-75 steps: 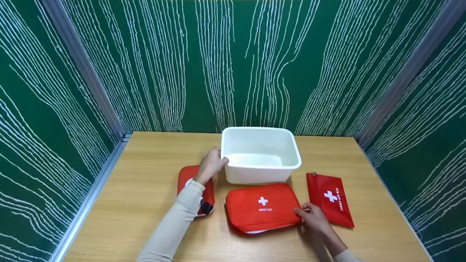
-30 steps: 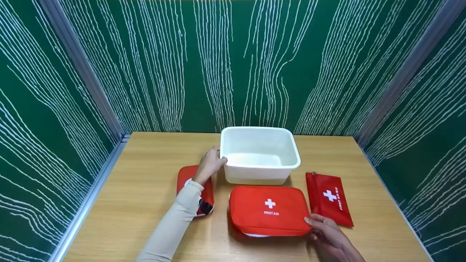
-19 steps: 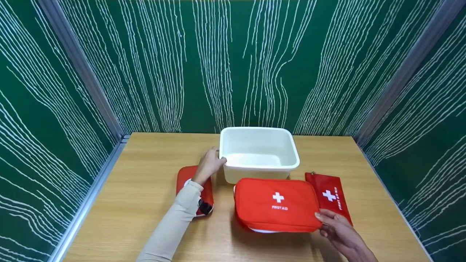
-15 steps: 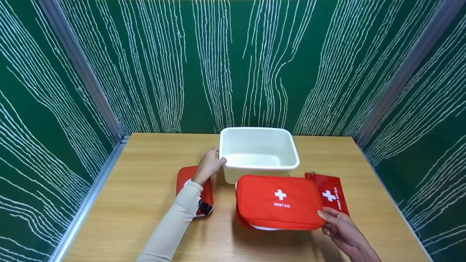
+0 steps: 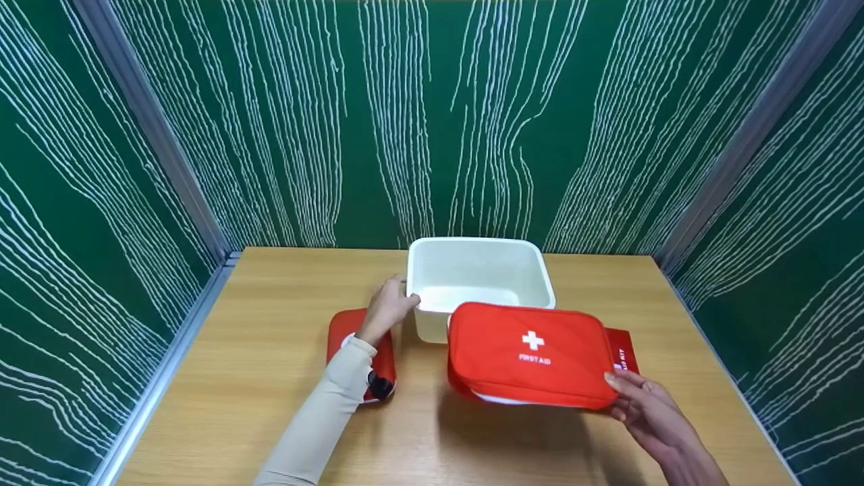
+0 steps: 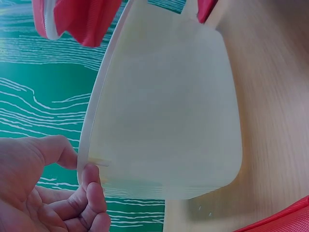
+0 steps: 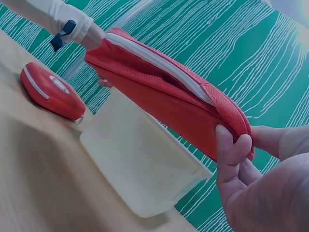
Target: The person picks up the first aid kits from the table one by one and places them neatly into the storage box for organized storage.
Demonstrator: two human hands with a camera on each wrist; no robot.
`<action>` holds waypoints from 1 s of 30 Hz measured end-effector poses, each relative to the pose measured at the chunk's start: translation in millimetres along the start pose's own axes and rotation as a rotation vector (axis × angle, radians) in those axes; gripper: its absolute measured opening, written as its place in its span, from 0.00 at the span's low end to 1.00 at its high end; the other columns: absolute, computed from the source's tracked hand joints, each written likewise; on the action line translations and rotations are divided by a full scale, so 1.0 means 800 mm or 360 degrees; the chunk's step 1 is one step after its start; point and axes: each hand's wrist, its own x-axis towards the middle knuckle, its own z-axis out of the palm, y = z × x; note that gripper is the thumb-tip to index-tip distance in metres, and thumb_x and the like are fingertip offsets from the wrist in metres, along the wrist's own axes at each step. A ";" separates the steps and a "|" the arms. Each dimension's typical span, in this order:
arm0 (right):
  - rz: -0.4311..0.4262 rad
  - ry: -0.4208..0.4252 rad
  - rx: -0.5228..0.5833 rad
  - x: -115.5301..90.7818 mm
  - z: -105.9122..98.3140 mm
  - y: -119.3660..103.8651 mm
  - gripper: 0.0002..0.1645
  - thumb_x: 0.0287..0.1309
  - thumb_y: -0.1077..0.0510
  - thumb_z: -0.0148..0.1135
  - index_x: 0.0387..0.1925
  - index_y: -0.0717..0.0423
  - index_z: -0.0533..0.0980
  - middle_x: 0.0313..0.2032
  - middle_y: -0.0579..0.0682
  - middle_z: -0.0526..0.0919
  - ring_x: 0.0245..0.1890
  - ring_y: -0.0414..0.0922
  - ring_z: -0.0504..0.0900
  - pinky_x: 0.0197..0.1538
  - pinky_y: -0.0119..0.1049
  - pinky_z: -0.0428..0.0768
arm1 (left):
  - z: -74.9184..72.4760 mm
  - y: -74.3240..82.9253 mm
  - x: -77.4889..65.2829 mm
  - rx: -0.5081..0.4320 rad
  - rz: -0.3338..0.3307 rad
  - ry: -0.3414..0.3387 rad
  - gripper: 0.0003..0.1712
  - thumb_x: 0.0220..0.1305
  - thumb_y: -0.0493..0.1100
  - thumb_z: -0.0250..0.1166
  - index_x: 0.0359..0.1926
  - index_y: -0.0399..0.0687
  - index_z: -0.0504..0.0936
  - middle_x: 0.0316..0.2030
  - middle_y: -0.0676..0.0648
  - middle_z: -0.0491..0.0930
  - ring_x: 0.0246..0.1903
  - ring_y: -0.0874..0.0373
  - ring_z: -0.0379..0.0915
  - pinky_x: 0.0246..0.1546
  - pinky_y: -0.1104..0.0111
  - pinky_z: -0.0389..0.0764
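Observation:
My right hand (image 5: pixel 651 412) pinches the right end of a red zippered first aid pouch (image 5: pixel 530 368), holding it above the table. In the right wrist view, thumb and fingers squeeze the pouch's corner (image 7: pixel 193 123), and its white zipper runs along the edge. The pouch covers the front right part of a white plastic bin (image 5: pixel 432 324) in the head view. My left hand (image 5: pixel 390 309) grips the bin's left rim; in the left wrist view, thumb and fingers pinch that rim (image 6: pixel 94 111). The inside of the bin shows only bare white where visible.
A red hard-shell case (image 5: pixel 347 327) lies on the wooden table (image 5: pixel 270 351), partly under my left forearm. The flat red first aid kit pouch (image 5: pixel 624 344) lies at the right, mostly hidden behind the held pouch. Green patterned panels (image 5: pixel 378 135) stand behind and at both sides.
The right hand has lifted the first aid pouch off the table and moved it right and up toward the bin's front. The left hand has stayed on the bin's rim.

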 end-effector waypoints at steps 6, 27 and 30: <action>0.0017 0.0028 0.0057 -0.004 0.002 -0.013 0.25 0.58 0.48 0.68 0.53 0.44 0.68 0.38 0.38 0.87 0.34 0.39 0.82 0.33 0.23 0.73 | 0.000 -0.001 -0.002 -0.0024 -0.0006 -0.0007 0.28 0.62 0.40 0.65 0.62 0.40 0.73 0.56 0.40 0.78 0.49 0.46 0.75 0.55 0.52 0.78; -0.0135 -0.0149 0.0257 0.009 0.022 -0.055 0.05 0.64 0.54 0.62 0.35 0.48 0.83 0.34 0.44 0.88 0.31 0.39 0.81 0.32 0.26 0.76 | -0.003 -0.005 -0.005 -0.0020 0.0067 0.0027 0.27 0.59 0.40 0.65 0.59 0.36 0.75 0.52 0.39 0.80 0.45 0.48 0.75 0.51 0.55 0.80; -0.0113 -0.0127 0.0294 0.015 0.028 -0.063 0.04 0.61 0.54 0.65 0.38 0.46 0.82 0.35 0.44 0.88 0.33 0.40 0.82 0.35 0.26 0.78 | -0.003 -0.006 -0.005 -0.0046 0.0035 0.0020 0.28 0.59 0.40 0.66 0.60 0.37 0.74 0.55 0.39 0.79 0.48 0.47 0.75 0.55 0.53 0.78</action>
